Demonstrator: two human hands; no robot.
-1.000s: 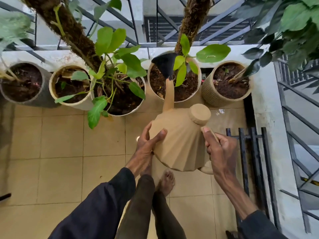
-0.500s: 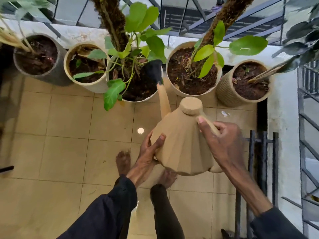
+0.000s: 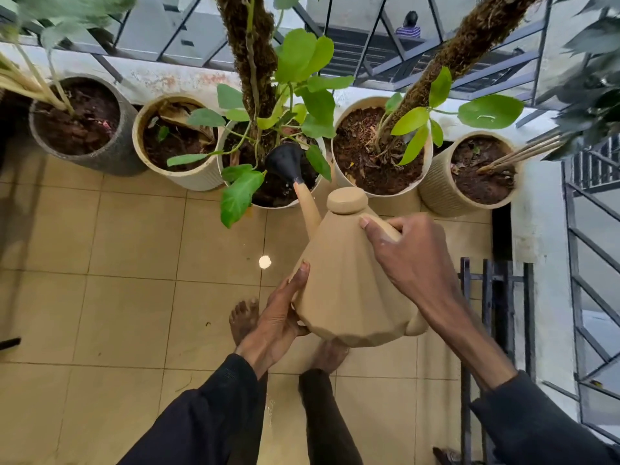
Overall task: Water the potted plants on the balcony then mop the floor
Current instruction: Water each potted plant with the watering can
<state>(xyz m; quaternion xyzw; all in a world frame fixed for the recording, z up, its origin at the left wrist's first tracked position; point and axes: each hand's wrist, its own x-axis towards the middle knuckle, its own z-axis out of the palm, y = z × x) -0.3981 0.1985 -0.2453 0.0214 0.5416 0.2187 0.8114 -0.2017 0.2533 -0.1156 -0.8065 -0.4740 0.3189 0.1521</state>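
A tan faceted watering can (image 3: 345, 283) hangs tilted over the tiled floor. Its black rose (image 3: 285, 161) sits over the soil of the middle white pot (image 3: 268, 204), which holds a mossy pole and green leaves. My right hand (image 3: 407, 260) grips the can's handle from above. My left hand (image 3: 278, 317) cups the can's lower left side, fingers underneath and thumb up on the side. Four more pots line the wall: a grey one (image 3: 110, 162), a cream one (image 3: 194, 182), a white one (image 3: 339, 176) and a ribbed beige one (image 3: 443, 199).
A metal railing (image 3: 369, 62) runs behind the low white wall (image 3: 167, 78). A black metal rack (image 3: 493, 297) stands at the right beside the wall. My bare feet (image 3: 243, 318) stand on the beige tiles (image 3: 134, 280) below the can. A small white spot (image 3: 265, 262) lies on the floor.
The can and both hands have swung left, taking the rose from the right white pot to the middle pot. My left foot has stepped forward.
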